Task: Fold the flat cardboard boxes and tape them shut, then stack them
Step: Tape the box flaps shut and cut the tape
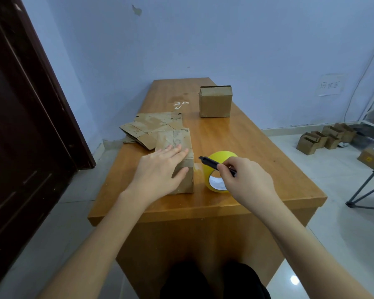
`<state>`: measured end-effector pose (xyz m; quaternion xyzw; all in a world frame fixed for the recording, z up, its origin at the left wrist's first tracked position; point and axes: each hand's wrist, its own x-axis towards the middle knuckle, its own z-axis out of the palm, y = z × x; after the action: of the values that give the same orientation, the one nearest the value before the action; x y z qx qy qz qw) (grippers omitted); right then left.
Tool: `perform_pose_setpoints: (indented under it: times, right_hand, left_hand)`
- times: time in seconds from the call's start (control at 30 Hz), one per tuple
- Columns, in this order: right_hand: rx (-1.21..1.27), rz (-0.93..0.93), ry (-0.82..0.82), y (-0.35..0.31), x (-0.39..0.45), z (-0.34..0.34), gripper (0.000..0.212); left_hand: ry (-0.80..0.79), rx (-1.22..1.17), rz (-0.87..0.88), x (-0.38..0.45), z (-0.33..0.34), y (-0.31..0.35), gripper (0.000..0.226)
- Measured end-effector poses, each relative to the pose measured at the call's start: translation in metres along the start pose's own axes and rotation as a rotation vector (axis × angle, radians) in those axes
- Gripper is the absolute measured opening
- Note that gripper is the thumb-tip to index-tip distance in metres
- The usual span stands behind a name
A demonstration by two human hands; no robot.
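Left hand (160,167): fingers straight, pressed flat on the folded box (177,160).
Right hand (244,180): gripped a black cutter (216,166) above the yellow tape roll (219,162).
Counter (257,147): carried both.

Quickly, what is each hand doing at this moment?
Left hand: open, fingers straight, pressing on the folded box.
Right hand: closed around a black cutter, above the yellow tape roll.
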<state>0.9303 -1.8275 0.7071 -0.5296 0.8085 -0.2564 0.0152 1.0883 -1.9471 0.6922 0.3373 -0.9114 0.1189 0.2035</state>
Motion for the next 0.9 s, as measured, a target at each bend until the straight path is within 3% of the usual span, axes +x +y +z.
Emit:
perform_pose_setpoints:
  times: [0.33,0.53,0.9]
  right_hand:
    - [0.069,-0.02,0.012,-0.006,0.003,0.011,0.03]
    - [0.252,-0.06,-0.052,0.0,0.0,0.008,0.03]
    - [0.289,-0.187,-0.176,0.017,-0.029,0.004,0.039]
  left_hand:
    - [0.003,0.018,0.009,0.0,-0.001,0.001,0.052]
    - [-0.042,0.056,0.024,0.004,-0.003,-0.001,0.052]
    - [-0.075,0.062,0.039,0.005,-0.006,-0.002,0.052]
